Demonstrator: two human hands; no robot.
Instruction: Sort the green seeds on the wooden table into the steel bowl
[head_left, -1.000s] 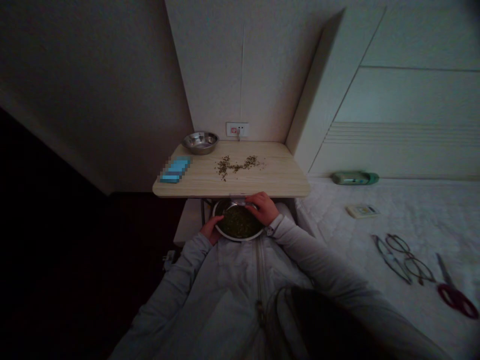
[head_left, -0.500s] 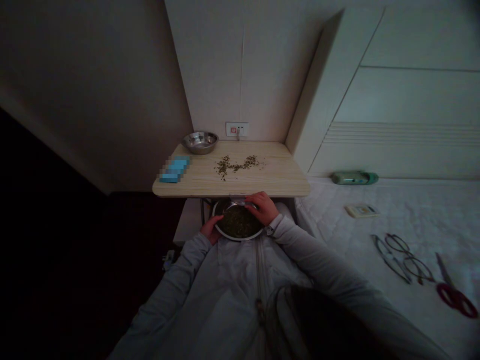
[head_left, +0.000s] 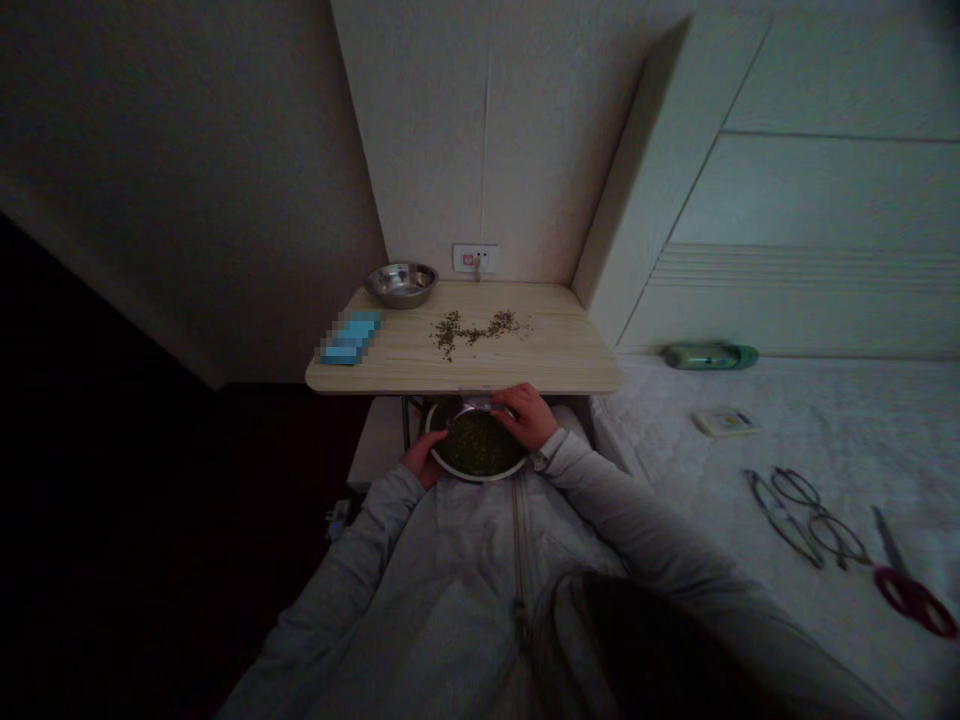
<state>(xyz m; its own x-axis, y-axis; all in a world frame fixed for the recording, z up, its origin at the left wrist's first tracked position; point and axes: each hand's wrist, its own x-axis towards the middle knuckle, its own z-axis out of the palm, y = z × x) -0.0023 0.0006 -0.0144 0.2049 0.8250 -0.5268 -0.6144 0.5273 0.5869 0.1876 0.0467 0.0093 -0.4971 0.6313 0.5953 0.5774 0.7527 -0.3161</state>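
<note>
Round steel bowl of dark green bits [head_left: 477, 444] sits in the person's lap, just below the near edge of the pale wooden worktop [head_left: 555, 350]. Left hand [head_left: 424, 459] grips the bowl's left rim, fingers curled on it. Right hand [head_left: 529, 414] rests at the far right rim, fingers pinched on something small and pale that cannot be made out. A scatter of green bits [head_left: 472, 328] lies mid-worktop; an empty steel bowl [head_left: 401, 284] stands at the far left corner.

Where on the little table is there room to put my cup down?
Bare table lies right of the scattered bits, and between them and the blue thing. The back left corner has the empty bowl. The near edge is crowded: both hands hold the full bowl.
</note>
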